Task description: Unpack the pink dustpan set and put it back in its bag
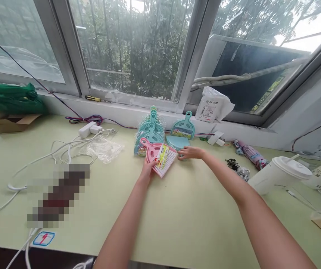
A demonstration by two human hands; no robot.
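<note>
— Checking hand positions: where does the left hand [148, 169] sit?

— It lies on the pale green table [177, 224], fingers curled around the lower left edge of the pink dustpan set [158, 157]. Thumb and fingers pinch that edge. The set lies flat near the middle of the table, handle pointing up and left, its yellow-green label facing up.

— And the right hand [190, 152]?

— Palm down, fingers extended and loosely together, pointing left. The fingertips meet the right corner of the pink set, just below the round teal piece [177, 142]. Whether they grip the pink set or only touch it cannot be told from this angle; contact appears light.

— What surrounds the pink item?

— Directly behind it is a stack of teal dustpan sets in clear wrap [150, 129], handles toward the window [132, 48]. To the right of the stack, a single teal dustpan [183, 127] leans against the sill.

— Other items on the surface?

— Left of the stack: a crumpled clear plastic bag [104, 148], a white charger block [89, 129] and loose white cables [51, 157]. Far left: a green bag [12, 98] on a cardboard box [8, 121]. Right side: a folded umbrella [250, 152], a bunch of keys [237, 168] and a white lidded cup [279, 173] lying tilted. A white packet [213, 105] stands on the sill.
</note>
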